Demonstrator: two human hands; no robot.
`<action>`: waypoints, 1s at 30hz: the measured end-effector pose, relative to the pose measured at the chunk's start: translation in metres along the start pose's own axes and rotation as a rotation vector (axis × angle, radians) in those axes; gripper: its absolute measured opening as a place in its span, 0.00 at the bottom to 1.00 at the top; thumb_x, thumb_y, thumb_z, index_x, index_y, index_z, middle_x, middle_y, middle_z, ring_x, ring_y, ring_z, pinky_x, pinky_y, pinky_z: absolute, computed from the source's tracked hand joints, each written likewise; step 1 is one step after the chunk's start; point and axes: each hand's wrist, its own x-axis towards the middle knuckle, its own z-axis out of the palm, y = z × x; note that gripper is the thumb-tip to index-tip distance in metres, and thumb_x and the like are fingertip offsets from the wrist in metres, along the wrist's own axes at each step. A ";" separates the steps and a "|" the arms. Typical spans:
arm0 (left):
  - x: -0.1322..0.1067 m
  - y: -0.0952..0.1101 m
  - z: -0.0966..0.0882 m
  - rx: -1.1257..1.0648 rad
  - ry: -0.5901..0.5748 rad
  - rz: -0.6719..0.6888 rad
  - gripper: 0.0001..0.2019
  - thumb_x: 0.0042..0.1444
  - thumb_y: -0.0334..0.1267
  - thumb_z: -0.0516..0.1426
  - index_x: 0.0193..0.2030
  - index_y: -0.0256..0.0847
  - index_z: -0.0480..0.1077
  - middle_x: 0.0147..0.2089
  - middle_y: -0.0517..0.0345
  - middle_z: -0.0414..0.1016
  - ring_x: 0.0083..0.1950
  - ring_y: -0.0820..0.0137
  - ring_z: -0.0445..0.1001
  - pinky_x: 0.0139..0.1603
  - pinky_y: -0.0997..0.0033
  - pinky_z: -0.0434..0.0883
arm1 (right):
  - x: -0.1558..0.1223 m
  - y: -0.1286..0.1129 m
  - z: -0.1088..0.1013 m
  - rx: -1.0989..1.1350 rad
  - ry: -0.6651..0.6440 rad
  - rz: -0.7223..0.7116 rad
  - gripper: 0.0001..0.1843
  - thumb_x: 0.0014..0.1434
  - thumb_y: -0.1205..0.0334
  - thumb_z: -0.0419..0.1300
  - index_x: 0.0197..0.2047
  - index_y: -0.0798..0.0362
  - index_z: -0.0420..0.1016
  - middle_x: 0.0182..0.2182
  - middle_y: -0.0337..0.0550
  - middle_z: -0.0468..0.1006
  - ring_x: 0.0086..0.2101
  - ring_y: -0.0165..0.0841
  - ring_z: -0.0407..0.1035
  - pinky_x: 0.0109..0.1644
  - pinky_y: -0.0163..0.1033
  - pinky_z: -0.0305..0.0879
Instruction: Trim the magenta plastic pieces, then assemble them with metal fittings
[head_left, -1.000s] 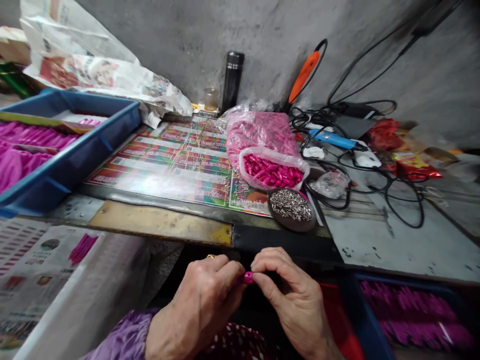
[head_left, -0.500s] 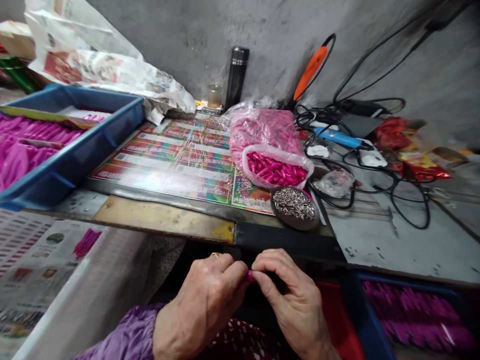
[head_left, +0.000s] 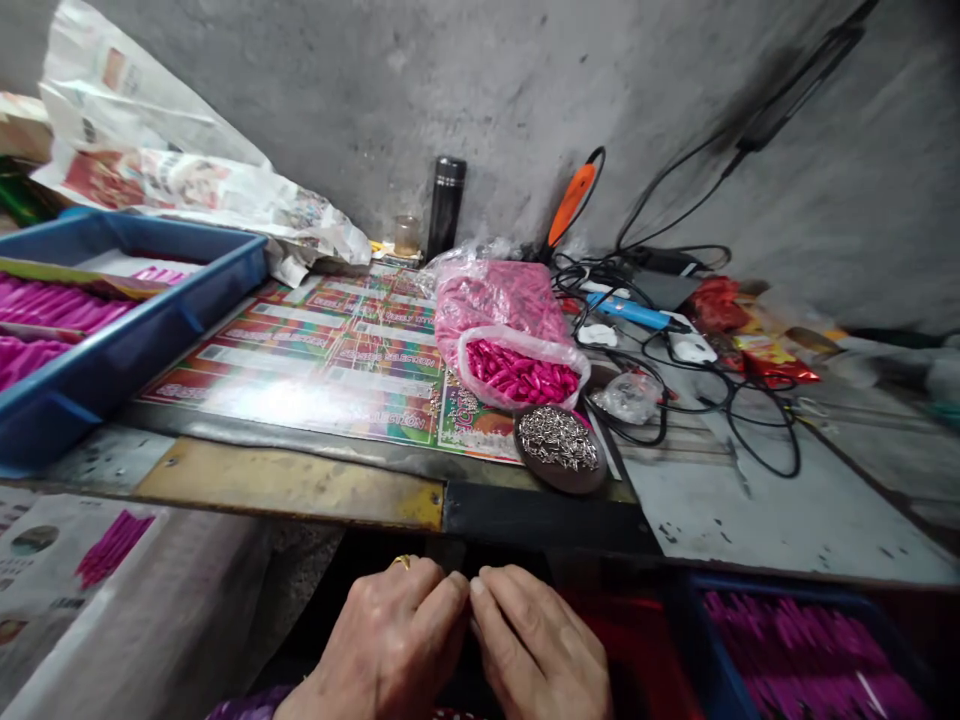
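Two hands working low, nearer than the table edge [head_left: 540, 505]: left hand [head_left: 390, 640] and right hand [head_left: 536, 645] curling, fingertips pressing tip to tip; whether anything is pinched, cannot tell. Nearest, dish of metal bits [head_left: 564, 484] sitting just beyond that edge, bead bag [head_left: 517, 338] just behind it. Bare printed mat [head_left: 300, 370] lying open to the left.

hands: left hand [head_left: 390, 650] and right hand [head_left: 536, 650] meet at the fingertips, can't see if anything's pinched there; the 2 wrists get chopped by the bottom edge
blue tray [head_left: 150, 330]: runs off the left edge
blue bin [head_left: 787, 585]: blurry, pink contents just a smear
printed mat [head_left: 300, 360]: lettering too small to read
metal bits [head_left: 559, 452]: too tiny to ID
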 end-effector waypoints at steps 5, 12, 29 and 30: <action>0.008 -0.001 0.000 0.038 0.018 0.034 0.12 0.70 0.31 0.44 0.40 0.42 0.66 0.28 0.60 0.72 0.24 0.71 0.70 0.23 0.73 0.65 | 0.014 0.008 -0.013 0.130 0.047 0.065 0.11 0.69 0.69 0.54 0.50 0.58 0.76 0.38 0.51 0.84 0.40 0.38 0.80 0.45 0.40 0.80; 0.017 -0.009 0.002 0.043 0.042 -0.009 0.13 0.71 0.32 0.46 0.39 0.42 0.69 0.27 0.61 0.71 0.23 0.71 0.72 0.24 0.73 0.66 | 0.026 0.069 -0.022 -0.055 0.119 0.342 0.07 0.69 0.67 0.59 0.48 0.52 0.76 0.40 0.47 0.80 0.42 0.40 0.73 0.50 0.48 0.71; 0.010 -0.021 0.001 -0.010 0.000 -0.075 0.11 0.70 0.32 0.48 0.39 0.43 0.70 0.27 0.62 0.72 0.24 0.72 0.73 0.25 0.75 0.67 | 0.015 0.104 -0.002 -0.221 -0.062 0.434 0.17 0.73 0.54 0.50 0.46 0.54 0.77 0.46 0.54 0.76 0.50 0.49 0.68 0.49 0.54 0.64; 0.009 -0.020 0.002 -0.015 0.010 -0.084 0.11 0.70 0.32 0.48 0.39 0.43 0.70 0.27 0.62 0.72 0.24 0.72 0.73 0.25 0.75 0.67 | 0.016 0.105 -0.002 -0.197 -0.064 0.443 0.16 0.72 0.55 0.51 0.46 0.54 0.77 0.46 0.53 0.77 0.49 0.49 0.68 0.48 0.53 0.63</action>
